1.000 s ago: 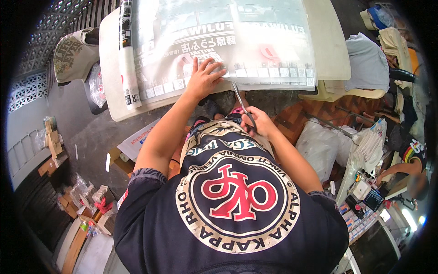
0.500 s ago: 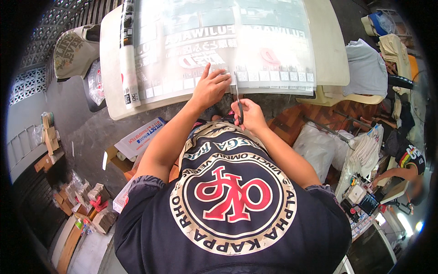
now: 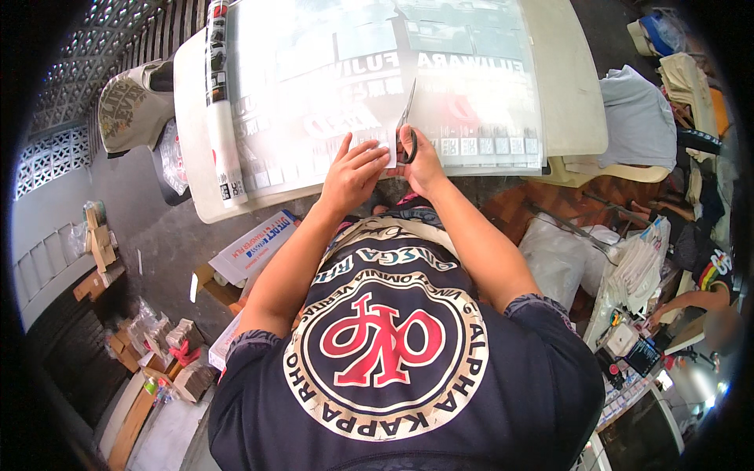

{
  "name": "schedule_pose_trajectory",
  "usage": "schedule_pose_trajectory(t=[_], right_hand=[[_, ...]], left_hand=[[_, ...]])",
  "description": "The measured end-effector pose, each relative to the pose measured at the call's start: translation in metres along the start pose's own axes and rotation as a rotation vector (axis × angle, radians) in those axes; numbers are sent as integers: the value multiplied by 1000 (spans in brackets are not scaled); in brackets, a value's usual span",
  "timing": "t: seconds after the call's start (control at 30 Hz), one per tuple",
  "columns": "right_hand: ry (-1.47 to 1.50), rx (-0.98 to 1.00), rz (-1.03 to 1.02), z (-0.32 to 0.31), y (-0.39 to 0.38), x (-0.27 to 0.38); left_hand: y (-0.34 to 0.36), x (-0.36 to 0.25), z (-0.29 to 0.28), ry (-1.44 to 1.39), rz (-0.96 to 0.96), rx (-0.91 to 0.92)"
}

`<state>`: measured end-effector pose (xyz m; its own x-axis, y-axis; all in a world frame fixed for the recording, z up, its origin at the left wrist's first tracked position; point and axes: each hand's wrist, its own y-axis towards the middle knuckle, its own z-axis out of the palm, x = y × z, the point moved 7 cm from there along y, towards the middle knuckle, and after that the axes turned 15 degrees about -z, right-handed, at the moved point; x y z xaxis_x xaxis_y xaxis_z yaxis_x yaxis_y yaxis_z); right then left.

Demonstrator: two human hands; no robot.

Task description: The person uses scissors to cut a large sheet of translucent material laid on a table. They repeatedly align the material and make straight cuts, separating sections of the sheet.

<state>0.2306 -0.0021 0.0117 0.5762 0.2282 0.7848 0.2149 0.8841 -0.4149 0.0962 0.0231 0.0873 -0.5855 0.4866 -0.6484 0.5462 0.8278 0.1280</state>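
A large translucent printed film sheet (image 3: 314, 94) lies over the pale table (image 3: 569, 94) in front of me. My right hand (image 3: 425, 163) grips a pair of scissors (image 3: 409, 110) by the dark handles at the sheet's near side. Their blades point away from me, along a line between two printed sections, and look nearly closed. My left hand (image 3: 353, 177) rests on the film just left of the scissors, fingers stretched out and slightly apart, thumb raised. The fingertips of both hands are close together, with a film edge between them.
A rolled part of the film (image 3: 217, 102) runs along the table's left side. Left stands a chair with a cloth (image 3: 129, 110); right, a chair holds a grey garment (image 3: 635, 118). An open carton (image 3: 216, 290) sits on the floor at lower left. Another person's arm (image 3: 691, 300) shows far right.
My right hand has moved forward with the scissors, from the table's near edge to over the film, and the blades reach farther in. My left hand has shifted slightly toward me.
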Motion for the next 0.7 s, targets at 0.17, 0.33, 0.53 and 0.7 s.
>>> schedule_pose_trajectory(t=[0.17,0.33,0.53,0.7], right_hand=[[-290,40,13,-28,24,23],[-442,93,3,-23,39,52],[-380,66,-18,-8,102,64],[-397,67,-71,2,152,76]], left_hand=[[0,-1,-1,-7,-22,16],[1,-4,-4,22,-23,-1],[0,-8,-7,-2,-63,-5],[-2,-9,-9,-8,-81,-14]])
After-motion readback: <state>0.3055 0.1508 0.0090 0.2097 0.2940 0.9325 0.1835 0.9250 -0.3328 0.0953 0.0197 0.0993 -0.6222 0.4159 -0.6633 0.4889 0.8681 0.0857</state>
